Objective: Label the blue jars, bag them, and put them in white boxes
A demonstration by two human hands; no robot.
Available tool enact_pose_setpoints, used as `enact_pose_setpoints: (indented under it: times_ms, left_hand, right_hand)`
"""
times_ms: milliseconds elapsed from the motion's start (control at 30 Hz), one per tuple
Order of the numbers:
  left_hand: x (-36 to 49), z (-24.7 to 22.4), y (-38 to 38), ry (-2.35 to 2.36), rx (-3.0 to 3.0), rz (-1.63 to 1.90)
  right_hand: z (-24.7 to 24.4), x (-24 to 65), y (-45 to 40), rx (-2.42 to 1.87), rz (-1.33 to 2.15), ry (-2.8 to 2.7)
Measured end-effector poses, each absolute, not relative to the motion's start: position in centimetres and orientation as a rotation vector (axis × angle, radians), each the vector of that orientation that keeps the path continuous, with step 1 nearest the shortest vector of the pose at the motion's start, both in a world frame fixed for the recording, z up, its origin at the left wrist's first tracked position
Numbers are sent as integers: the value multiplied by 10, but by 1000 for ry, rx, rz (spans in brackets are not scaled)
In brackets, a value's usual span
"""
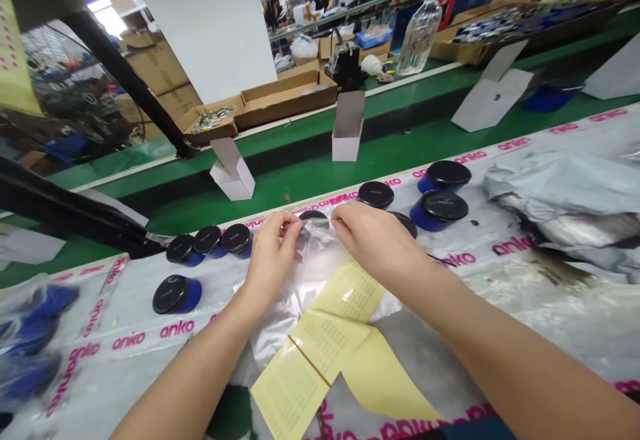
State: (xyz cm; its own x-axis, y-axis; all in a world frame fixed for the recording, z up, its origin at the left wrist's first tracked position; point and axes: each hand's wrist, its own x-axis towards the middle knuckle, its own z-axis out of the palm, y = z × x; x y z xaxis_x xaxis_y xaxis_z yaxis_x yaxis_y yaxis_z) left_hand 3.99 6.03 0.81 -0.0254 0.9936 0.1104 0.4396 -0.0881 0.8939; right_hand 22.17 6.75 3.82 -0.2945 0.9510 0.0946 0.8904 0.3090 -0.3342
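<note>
At the middle of the head view, my left hand [275, 247] pinches the upper left edge of a clear plastic bag [316, 253]. My right hand [363, 233] has its fingers closed at the bag's upper right edge. A black lid [314, 217] shows just behind the bag, between my hands. Below the bag, yellow printed sheets [320, 337] spread toward me over thin clear plastic. Blue jars with black lids stand on both sides, among them one left of my left hand [177, 295] and one right of my right hand [439, 210].
White open boxes [233, 172] [349, 127] stand on the green conveyor [295, 173] beyond the covered table [120, 313]. Wrapped blue items [30, 333] lie at left, crumpled plastic [565, 193] at right. Cardboard trays [285, 100] and a water bottle [421, 33] sit farther back.
</note>
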Motion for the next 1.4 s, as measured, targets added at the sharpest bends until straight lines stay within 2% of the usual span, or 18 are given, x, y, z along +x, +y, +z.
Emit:
enact_pose_setpoints:
  times_ms: [300, 533, 733, 933, 1067, 1267, 1400]
  left_hand:
    - [48, 1, 94, 1715, 1727, 945]
    - [47, 1, 95, 1752, 1907, 847]
    - [43, -1, 75, 1549, 1984, 918]
    - [44, 14, 50, 1367, 1692, 1129]
    - [37, 20, 41, 1378, 1821, 1153]
    - [28, 12, 43, 1421, 1573, 1138]
    - [22, 8, 41, 1472, 1603, 1193]
  right_hand:
    - [21, 205, 99, -1722, 294, -2334]
    - [25, 207, 78, -1624, 355, -2351]
    - [10, 207, 75, -1184, 802, -2081]
    - [19, 201, 84, -1290, 1038, -1652]
    - [23, 197, 77, -1249, 1251, -1461]
    - [14, 197, 65, -1185, 1423, -1496]
    - [13, 197, 71, -1227, 1370, -1577]
